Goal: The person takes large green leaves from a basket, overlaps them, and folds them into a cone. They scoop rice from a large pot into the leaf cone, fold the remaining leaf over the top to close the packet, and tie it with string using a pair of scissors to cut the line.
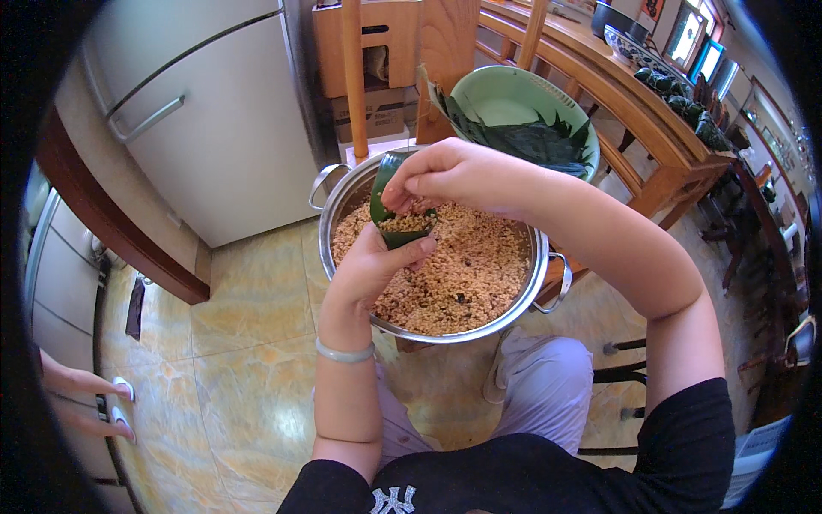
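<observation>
A green leaf folded into a cone [384, 183] is in my left hand [369, 260], the thumb lying across its front. A grain filling [404, 223] shows inside the cone. My right hand [443, 172] bends over the cone's mouth, its bunched fingertips at the filling with grains about them. Whether those fingers grip anything is hidden. Both hands are above a wide two-handled steel pot [538, 283], which holds a brownish rice-like grain mixture [462, 276] with dark bits. My left wrist wears a pale bangle [345, 353].
Behind the pot, a green plastic basin [501, 96] holds long dark leaves [530, 141]. Wrapped leaf parcels [687, 109] lie on the wooden table [616, 70] at right. A refrigerator [218, 122] stands at left. Another person's legs [83, 379] show at far left.
</observation>
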